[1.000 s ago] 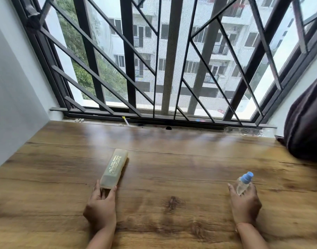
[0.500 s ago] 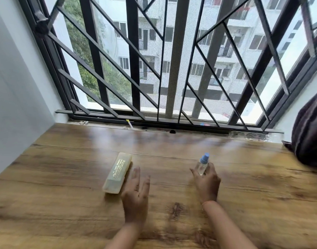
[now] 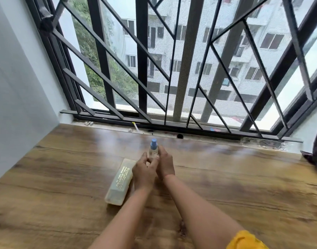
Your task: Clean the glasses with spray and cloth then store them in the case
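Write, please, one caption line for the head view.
Both hands hold a blue-capped spray bottle beside a closed glasses case on a wooden table.

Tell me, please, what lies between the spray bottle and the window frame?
In the head view, only bare wooden tabletop lies between the spray bottle and the window frame.
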Tool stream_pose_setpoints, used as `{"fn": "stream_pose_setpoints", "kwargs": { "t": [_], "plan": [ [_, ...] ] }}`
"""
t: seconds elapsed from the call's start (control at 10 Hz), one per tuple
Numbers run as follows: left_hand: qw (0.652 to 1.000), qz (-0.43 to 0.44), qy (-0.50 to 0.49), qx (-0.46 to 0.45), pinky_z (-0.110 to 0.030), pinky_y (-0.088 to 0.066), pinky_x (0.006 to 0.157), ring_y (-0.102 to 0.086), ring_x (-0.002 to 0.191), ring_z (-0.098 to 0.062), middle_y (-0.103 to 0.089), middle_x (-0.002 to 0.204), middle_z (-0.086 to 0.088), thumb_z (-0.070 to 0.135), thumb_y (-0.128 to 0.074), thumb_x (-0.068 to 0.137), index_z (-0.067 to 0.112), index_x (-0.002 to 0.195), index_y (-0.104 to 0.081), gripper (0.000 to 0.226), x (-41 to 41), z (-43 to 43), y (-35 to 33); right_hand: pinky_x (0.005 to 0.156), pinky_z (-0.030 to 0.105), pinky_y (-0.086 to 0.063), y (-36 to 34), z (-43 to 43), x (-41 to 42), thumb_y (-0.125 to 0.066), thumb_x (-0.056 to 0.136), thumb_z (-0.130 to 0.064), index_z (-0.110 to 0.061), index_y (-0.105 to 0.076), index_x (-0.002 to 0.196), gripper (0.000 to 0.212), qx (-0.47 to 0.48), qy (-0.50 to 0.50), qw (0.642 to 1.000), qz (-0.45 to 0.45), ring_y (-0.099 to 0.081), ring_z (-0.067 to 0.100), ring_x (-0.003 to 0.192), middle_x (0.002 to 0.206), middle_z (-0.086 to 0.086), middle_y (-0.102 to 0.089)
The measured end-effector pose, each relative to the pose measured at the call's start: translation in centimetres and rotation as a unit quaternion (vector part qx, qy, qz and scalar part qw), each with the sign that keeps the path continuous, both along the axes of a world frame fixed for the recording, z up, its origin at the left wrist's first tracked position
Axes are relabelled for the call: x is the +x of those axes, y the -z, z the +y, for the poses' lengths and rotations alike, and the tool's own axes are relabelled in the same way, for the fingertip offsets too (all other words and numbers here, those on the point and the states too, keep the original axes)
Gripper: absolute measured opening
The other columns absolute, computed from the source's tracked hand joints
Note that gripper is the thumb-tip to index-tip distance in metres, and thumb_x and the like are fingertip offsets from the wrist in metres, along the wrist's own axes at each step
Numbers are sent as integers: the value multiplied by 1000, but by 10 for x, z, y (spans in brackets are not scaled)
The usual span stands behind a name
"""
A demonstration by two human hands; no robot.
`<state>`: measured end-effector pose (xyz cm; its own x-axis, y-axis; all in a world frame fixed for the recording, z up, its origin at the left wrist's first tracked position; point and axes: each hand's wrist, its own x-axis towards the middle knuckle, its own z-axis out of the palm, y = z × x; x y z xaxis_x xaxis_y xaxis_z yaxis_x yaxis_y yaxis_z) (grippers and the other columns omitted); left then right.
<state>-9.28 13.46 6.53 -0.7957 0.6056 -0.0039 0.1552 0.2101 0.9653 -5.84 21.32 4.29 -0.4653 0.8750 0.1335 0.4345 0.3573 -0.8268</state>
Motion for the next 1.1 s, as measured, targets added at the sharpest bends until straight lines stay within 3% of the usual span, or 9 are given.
{"fn": "stream_pose_setpoints", "kwargs": {
  "t": [0.2,0.5,0.8,1.0,1.1],
  "plan": [
    [999,20,-35,-27,-30,-36,62,-59,75,-29,-66,75,-10,27,-61,85,10,82,-65,18,-17,15,14,66,37,-44,8,9,-24,-61,83,-18,-3,-54,92,19,-26,-32,999,-8,-59,32,77,88,20,-66],
    [998,19,-57,-9,-27,-38,67,-60,79,-26,-68,83,-9,24,-61,85,12,93,-68,16,-16,21,17,60,33,-46,23,13,-34,-66,80,-22,-21,-44,80,22,-33,-29,999,9,-59,23,67,78,11,-66],
    [997,35,-61,-14,-26,-31,61,-56,72,-25,-64,75,-6,23,-62,85,10,88,-66,14,-15,19,17,58,32,-44,28,14,-34,-66,80,-22,-22,-41,81,25,-14,-37,999,14,-56,23,65,76,7,-62],
    [996,40,-73,-16,-28,-31,61,-57,72,-30,-60,68,-9,21,-63,85,5,78,-60,18,-11,19,14,66,32,-47,24,12,-30,-70,78,-22,-18,-51,102,31,-28,-38,998,33,-59,24,75,90,10,-66],
    [996,46,-76,-13,-32,-40,72,-60,82,-32,-65,74,-15,19,-62,85,-2,76,-60,23,-3,16,21,81,30,-43,25,5,-21,-68,81,-23,-7,-36,138,68,-17,-27,999,19,-58,27,95,116,20,-61]
  ]
}}
